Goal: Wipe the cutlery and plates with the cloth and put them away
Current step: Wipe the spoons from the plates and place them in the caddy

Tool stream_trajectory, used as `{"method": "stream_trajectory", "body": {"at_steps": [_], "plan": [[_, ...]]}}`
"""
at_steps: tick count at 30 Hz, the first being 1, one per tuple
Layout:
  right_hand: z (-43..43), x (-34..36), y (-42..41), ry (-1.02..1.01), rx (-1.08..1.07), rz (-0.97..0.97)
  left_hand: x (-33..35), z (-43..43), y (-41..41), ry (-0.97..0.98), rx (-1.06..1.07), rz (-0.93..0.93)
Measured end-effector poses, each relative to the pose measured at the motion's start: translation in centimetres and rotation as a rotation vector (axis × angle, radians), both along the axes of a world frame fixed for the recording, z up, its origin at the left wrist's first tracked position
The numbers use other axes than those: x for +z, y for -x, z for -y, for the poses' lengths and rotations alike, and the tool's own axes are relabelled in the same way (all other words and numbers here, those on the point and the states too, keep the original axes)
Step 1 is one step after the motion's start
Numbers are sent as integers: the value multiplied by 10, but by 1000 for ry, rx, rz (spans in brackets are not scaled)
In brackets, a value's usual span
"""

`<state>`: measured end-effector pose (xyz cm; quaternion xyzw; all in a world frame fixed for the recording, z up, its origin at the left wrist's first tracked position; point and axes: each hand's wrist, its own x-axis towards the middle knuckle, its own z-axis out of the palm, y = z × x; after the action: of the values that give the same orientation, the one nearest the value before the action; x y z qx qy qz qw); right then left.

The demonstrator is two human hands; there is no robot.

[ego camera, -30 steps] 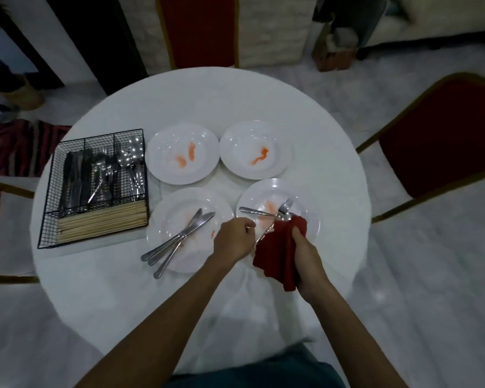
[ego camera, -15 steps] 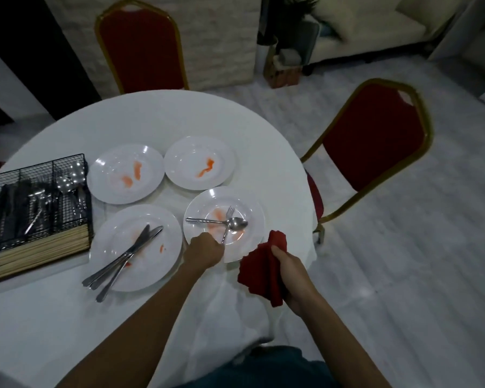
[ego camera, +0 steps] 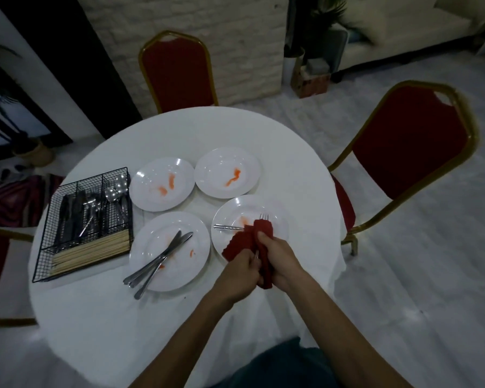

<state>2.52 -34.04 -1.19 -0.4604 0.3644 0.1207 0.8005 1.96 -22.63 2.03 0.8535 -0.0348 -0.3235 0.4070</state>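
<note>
My left hand (ego camera: 242, 268) pinches the handle of a fork (ego camera: 264, 217) whose tines stick out past a red cloth (ego camera: 261, 239). My right hand (ego camera: 279, 259) grips that cloth, wrapped round the fork's shaft, over the near right plate (ego camera: 277, 217). A spoon handle (ego camera: 227, 227) lies on this plate, its bowl hidden by the cloth. The near left plate (ego camera: 154, 247) carries three knives (ego camera: 157, 261). Two far plates (ego camera: 163, 184) (ego camera: 227, 172) show orange smears.
A black wire cutlery caddy (ego camera: 84, 225) with cutlery and chopsticks stands at the left of the round white table (ego camera: 123, 317). Red chairs stand behind the table (ego camera: 177, 71) and to the right (ego camera: 403, 147).
My left hand has lifted the fork off the near right plate. My right hand has brought the red cloth in and wrapped it round the fork. The camera view has shifted.
</note>
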Motion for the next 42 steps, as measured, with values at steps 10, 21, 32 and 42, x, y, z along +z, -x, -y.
{"method": "stream_trajectory", "body": {"at_steps": [10, 21, 32, 42], "plan": [[9, -1, -31, -1, -85, -41, 19, -22, 5, -27, -41, -20], [39, -3, -18, 215, -104, 3, 41, -68, -11, 130, -37, -123], [-21, 18, -1, 23, 196, 217, 56, -65, -28, -184, -111, 128], [-47, 28, 5, 103, 526, 275, 40, -86, -56, 15, 317, 157]]}}
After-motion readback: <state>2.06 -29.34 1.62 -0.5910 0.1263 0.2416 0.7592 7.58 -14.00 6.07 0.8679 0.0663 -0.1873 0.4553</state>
